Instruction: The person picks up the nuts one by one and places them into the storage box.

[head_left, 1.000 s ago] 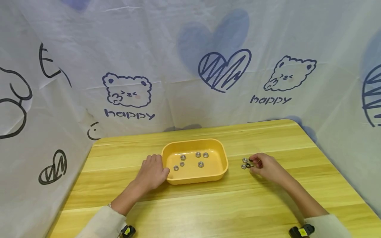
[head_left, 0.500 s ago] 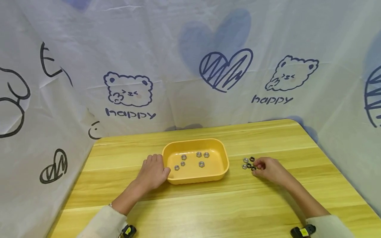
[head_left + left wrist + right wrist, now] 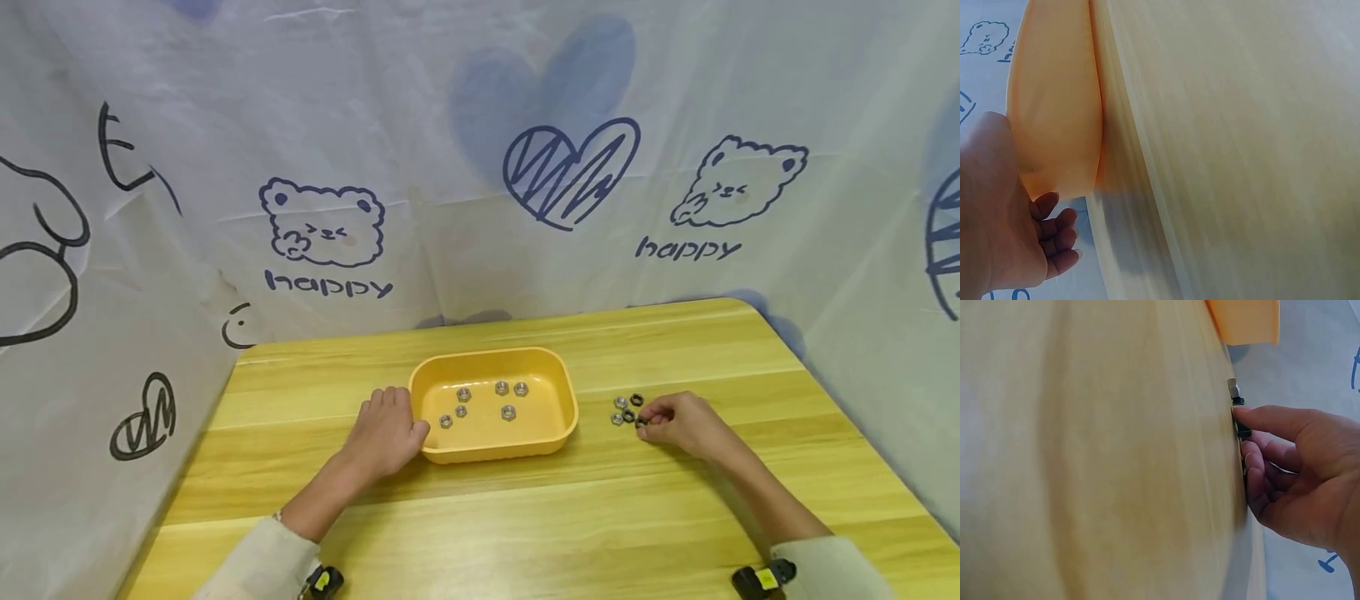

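Observation:
In the head view my left hand [image 3: 384,433] grips the left end of a yellow plastic tray [image 3: 491,457], thumb over the rim. The left wrist view shows its fingers curled at the tray's end wall [image 3: 1060,125]. Several silver hex nuts lie spread inside the tray, one nut [image 3: 508,412] near its middle. To the right of the tray, a small cluster of nuts rests on the table, with silver nuts [image 3: 621,402] and black nuts [image 3: 637,400]. My right hand [image 3: 688,423] pinches the nearest black nut [image 3: 641,422] between thumb and fingers, down at the tabletop.
The wood-grain table [image 3: 480,533] extends in front of the tray and on both sides. A pale cloth [image 3: 450,250] printed with bears and hearts hangs behind the table and along its sides.
My right hand has drawn back slightly to the right and uncovered the black nuts, its fingertips now on the nearest one. The left hand keeps its hold on the tray.

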Demonstrator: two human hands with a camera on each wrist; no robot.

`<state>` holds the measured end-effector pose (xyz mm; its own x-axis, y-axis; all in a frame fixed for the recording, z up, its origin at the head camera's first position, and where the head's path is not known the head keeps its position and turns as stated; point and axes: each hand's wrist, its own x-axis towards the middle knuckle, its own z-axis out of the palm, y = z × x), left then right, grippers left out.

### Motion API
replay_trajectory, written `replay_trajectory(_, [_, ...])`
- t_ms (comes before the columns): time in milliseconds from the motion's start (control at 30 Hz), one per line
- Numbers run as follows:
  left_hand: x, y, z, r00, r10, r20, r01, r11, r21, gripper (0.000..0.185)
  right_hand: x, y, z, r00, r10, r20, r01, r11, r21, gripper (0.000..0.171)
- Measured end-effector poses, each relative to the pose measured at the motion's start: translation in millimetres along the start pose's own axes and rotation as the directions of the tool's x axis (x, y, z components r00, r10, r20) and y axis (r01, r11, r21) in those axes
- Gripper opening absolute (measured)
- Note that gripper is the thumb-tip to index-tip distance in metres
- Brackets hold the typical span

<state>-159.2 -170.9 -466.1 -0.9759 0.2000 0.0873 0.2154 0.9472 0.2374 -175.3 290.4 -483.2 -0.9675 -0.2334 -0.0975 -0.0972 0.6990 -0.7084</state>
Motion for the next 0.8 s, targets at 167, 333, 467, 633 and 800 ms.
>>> replay_trajectory(167, [1.0,-0.6,-0.8,1.0,0.002,0.006,-0.002,1.0,0.003,0.025,-1,2,-2,1.0,0.009,-0.027,-0.009,1.0,0.004,0.033])
replay_trajectory(333, [1.7,-1.5,-2.1,1.0,-0.003,0.015,0.003,1.0,0.002,0.024,-1,2,-6,0.999,0.002,-0.046,-0.003,1.0,-0.02,0.033])
replay_trajectory(467, [2.0,-1.8,-2.8,1.0,-0.001,0.016,0.001,1.0,0.001,0.024,-1,2,-7,0.998,-0.016,-0.064,0.014,1.0,-0.024,0.033])
replay_trajectory(633, [1.0,-1.8,-2.4,1.0,-0.003,0.013,0.003,1.0,0.0,0.025,1,-4,-9,0.995,-0.043,-0.091,0.042,0.999,-0.012,0.032])
replay_trajectory(800, [0.4,-1.8,-1.0,1.0,-0.001,0.009,0.001,1.0,0.003,0.024,2,-10,-11,0.994,-0.047,-0.094,0.049,0.999,0.023,0.032])
